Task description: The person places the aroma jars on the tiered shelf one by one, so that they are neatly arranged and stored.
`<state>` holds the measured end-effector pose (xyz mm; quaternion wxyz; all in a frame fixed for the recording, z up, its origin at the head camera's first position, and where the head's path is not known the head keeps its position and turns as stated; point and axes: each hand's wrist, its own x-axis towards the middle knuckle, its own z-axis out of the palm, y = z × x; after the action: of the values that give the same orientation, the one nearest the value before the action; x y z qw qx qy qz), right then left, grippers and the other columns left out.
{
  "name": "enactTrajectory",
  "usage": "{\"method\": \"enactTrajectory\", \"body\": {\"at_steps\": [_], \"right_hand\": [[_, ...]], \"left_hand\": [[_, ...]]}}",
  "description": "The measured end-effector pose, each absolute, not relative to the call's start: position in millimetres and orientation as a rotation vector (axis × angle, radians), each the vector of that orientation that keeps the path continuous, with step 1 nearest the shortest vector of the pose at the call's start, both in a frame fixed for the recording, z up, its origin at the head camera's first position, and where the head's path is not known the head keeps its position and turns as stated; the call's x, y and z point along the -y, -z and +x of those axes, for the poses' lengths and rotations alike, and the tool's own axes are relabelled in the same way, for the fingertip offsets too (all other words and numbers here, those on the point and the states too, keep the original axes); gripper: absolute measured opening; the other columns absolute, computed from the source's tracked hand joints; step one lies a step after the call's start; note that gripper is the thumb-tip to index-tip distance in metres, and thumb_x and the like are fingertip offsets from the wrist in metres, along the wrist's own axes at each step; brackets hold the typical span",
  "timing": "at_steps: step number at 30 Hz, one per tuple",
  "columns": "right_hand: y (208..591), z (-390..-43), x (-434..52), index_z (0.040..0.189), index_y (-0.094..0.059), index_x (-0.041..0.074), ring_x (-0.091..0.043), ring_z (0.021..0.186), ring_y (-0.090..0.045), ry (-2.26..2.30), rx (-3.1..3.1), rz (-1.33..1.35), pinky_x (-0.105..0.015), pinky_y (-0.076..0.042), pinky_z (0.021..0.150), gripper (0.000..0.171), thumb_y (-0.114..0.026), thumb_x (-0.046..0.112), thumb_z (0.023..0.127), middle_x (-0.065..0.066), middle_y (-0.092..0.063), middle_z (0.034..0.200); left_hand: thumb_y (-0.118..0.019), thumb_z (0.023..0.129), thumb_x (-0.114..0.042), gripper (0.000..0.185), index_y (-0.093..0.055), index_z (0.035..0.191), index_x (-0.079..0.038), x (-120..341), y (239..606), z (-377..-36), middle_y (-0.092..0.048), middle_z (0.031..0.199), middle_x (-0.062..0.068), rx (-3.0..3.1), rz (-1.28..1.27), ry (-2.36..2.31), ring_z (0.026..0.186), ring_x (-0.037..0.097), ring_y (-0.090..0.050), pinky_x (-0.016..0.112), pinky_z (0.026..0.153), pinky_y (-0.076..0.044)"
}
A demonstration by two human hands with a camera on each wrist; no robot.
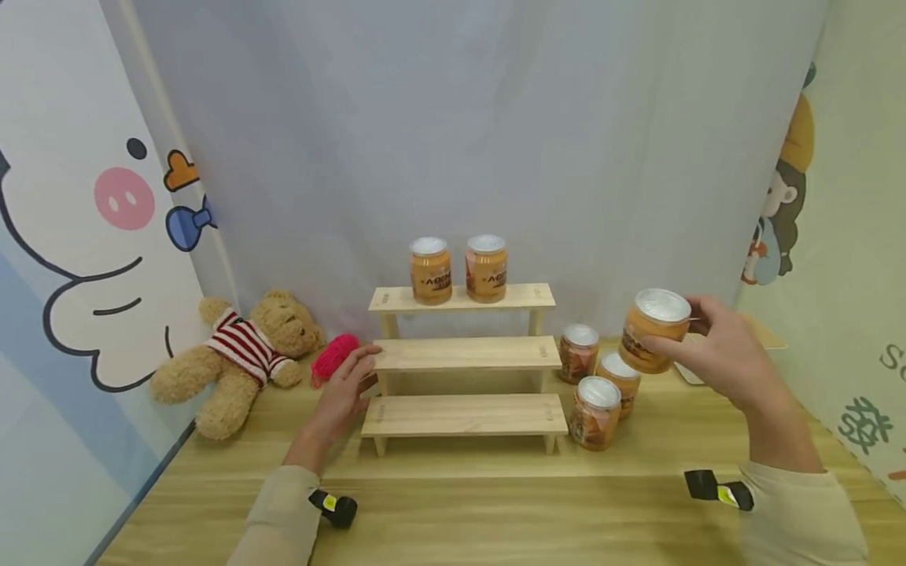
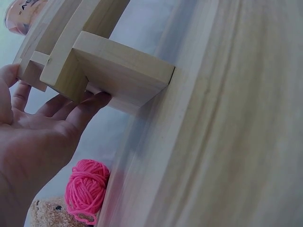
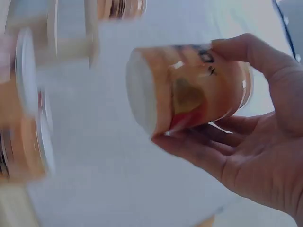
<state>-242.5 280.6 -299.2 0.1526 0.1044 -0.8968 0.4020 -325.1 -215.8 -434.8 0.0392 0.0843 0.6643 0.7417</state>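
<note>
Nearest of all are two pale beige sleeves, each with a small black band at the wrist, over the light wooden table (image 1: 495,511). The hands are well apart, one on each side of the three-tiered light wooden step shelf (image 1: 463,358).

The left hand (image 1: 344,391) is on the left side of the shelf, fingers straight and relaxed, fingertips (image 2: 97,99) touching the left end of the middle step; it grips nothing. Just beyond it, near the shelf's left leg, lies a bright pink ball of yarn (image 1: 334,356), and further left a tan teddy bear in a red-and-white striped jumper (image 1: 237,355) is slumped against the cartoon-printed wall.

On the right, the right hand (image 1: 722,354) holds an orange-labelled jar with a silver-white lid (image 1: 653,329) up off the table, tilted, fingers and thumb curled round its side. The right wrist view is blurred, but the clasp shows plainly. Below and to the left of the held jar, three jars of the same kind (image 1: 598,377) stand clustered on the table just right of the shelf.

Furthest back, two more matching jars (image 1: 458,269) stand upright side by side on the top step, before a pale grey curtain (image 1: 460,118).
</note>
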Motion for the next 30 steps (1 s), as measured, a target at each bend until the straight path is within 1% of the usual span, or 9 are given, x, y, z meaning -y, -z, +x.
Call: {"method": "enactTrajectory", "body": {"at_steps": [2,4,8,10,14,19,23,27,30], "right_hand": [[293,-235,-258,0.139,-0.045,-0.006,-0.039,0.117,-0.056,-1.169,2.549,0.389,-0.021,-0.047,0.078,0.069,-0.079,0.028,0.089,-0.022,-0.057,0.128],[294,-231,-233,0.137,-0.049,-0.005,-0.037,0.113,-0.059,-1.171,2.536,0.486,-0.030,-0.051,0.081,0.066,-0.080,0.025,0.087,-0.020,-0.060,0.124],[310,-234,-185,0.132,-0.053,-0.005,-0.034,0.103,-0.064,-1.140,2.534,0.631,-0.047,-0.054,0.081,0.064,-0.083,0.022,0.083,-0.017,-0.065,0.115],[318,-239,-163,0.134,-0.052,-0.004,-0.033,0.104,-0.064,-1.181,2.561,0.663,-0.047,-0.054,0.080,0.066,-0.084,0.024,0.082,-0.016,-0.065,0.116],[328,-255,-118,0.136,-0.052,-0.001,-0.032,0.107,-0.063,-1.325,2.577,0.708,-0.044,-0.054,0.081,0.067,-0.083,0.025,0.083,-0.013,-0.064,0.119],[332,-277,-71,0.136,-0.052,0.001,-0.029,0.107,-0.061,-1.446,2.534,0.693,-0.043,-0.053,0.084,0.064,-0.082,0.024,0.084,-0.011,-0.063,0.119],[335,-292,-46,0.137,-0.048,-0.001,-0.031,0.110,-0.060,-1.534,2.464,0.712,-0.045,-0.051,0.088,0.064,-0.080,0.019,0.086,-0.014,-0.060,0.123],[337,-303,-29,0.141,-0.043,-0.001,-0.030,0.115,-0.059,-1.546,2.442,0.698,-0.047,-0.050,0.092,0.066,-0.077,0.019,0.088,-0.016,-0.058,0.128],[338,-311,-23,0.142,-0.043,0.001,-0.028,0.115,-0.059,-1.518,2.451,0.632,-0.046,-0.049,0.092,0.068,-0.078,0.023,0.089,-0.014,-0.057,0.128]], "left_hand": [[-0.045,0.107,-0.039,0.044,-0.039,0.142,-0.012,216,434,-326,-0.037,0.142,0.014,-2.039,0.265,-2.272,0.133,0.037,-0.038,0.044,0.088,-0.048],[-0.046,0.107,-0.038,0.042,-0.040,0.141,-0.013,215,433,-327,-0.036,0.143,0.014,-2.035,0.255,-2.275,0.134,0.036,-0.037,0.045,0.089,-0.047],[-0.045,0.108,-0.036,0.040,-0.040,0.140,-0.013,215,434,-325,-0.035,0.143,0.014,-2.036,0.239,-2.266,0.132,0.035,-0.037,0.044,0.089,-0.046],[-0.045,0.108,-0.036,0.040,-0.040,0.141,-0.013,215,435,-325,-0.036,0.142,0.013,-2.040,0.234,-2.262,0.130,0.033,-0.039,0.042,0.088,-0.047],[-0.046,0.107,-0.037,0.042,-0.040,0.141,-0.013,216,435,-325,-0.038,0.139,0.012,-2.047,0.234,-2.268,0.125,0.030,-0.042,0.041,0.086,-0.047],[-0.045,0.108,-0.036,0.042,-0.039,0.142,-0.012,215,433,-326,-0.034,0.146,0.015,-2.044,0.275,-2.252,0.134,0.035,-0.035,0.045,0.089,-0.045],[-0.044,0.108,-0.034,0.040,-0.039,0.142,-0.013,215,433,-327,-0.032,0.150,0.015,-2.031,0.274,-2.249,0.138,0.037,-0.031,0.048,0.091,-0.045],[-0.044,0.108,-0.036,0.043,-0.038,0.143,-0.012,216,433,-326,-0.032,0.148,0.015,-2.043,0.255,-2.251,0.136,0.037,-0.034,0.042,0.088,-0.047],[-0.044,0.108,-0.038,0.046,-0.036,0.145,-0.012,217,432,-325,-0.031,0.149,0.014,-2.059,0.254,-2.232,0.137,0.036,-0.033,0.039,0.086,-0.047]]}}
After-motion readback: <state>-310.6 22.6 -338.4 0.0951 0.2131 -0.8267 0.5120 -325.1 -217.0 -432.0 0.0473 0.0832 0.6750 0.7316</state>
